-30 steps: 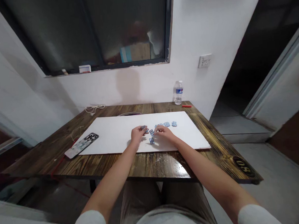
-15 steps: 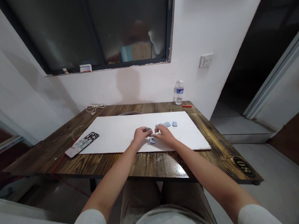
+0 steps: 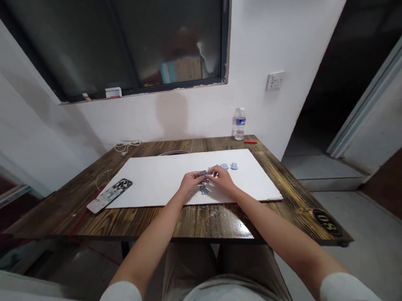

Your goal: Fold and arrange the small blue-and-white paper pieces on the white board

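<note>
Both my hands meet over the middle of a white sheet (image 3: 155, 180) on the wooden table (image 3: 130, 220). My left hand (image 3: 190, 183) is curled and pinches a small blue-and-white piece (image 3: 203, 172) at its fingertips. My right hand (image 3: 221, 178) is closed too, its fingers touching the same piece from the right. Another small blue piece (image 3: 204, 190) lies on the sheet just below the hands. Several more blue pieces (image 3: 229, 166) lie in a row behind my right hand.
A phone (image 3: 110, 195) lies at the sheet's left edge, over a red cord. A white cable (image 3: 126, 146) is coiled at the back left. A water bottle (image 3: 239, 124) and a red pen (image 3: 250, 142) stand at the back right. A doorway opens on the right.
My hands have come together; the left hand moved right with its piece and the right hand closed in on it.
</note>
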Motion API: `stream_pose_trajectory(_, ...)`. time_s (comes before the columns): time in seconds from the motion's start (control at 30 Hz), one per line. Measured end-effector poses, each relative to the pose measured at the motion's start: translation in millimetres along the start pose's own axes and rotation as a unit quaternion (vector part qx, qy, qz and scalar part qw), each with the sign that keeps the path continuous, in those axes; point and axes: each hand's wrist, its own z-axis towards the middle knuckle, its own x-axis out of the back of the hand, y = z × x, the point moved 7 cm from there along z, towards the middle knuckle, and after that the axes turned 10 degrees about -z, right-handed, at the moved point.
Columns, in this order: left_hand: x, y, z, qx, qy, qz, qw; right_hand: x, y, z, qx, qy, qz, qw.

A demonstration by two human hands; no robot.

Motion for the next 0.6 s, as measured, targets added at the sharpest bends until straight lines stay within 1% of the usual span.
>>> stream_pose_trajectory(0.17,3,2,1,0.000,0.020,0.011,1.000,0,-4,0,0.019,0.005,0.007,1.000)
stream_pose_trajectory(0.33,7,4,0,-0.002,0.050,0.032,0.998,-1,-3,1,0.016,0.000,0.027,1.000)
stream_pose_trajectory(0.4,9,5,0,-0.004,0.058,0.035,0.998,-1,-2,2,0.007,-0.002,0.034,0.999)
stream_pose_trajectory(0.5,11,4,1,-0.003,0.070,0.030,0.997,1,5,3,-0.026,0.008,0.040,0.999)
stream_pose_trajectory(0.6,16,6,1,-0.012,0.097,0.025,0.995,2,13,4,-0.060,0.007,0.064,0.996)
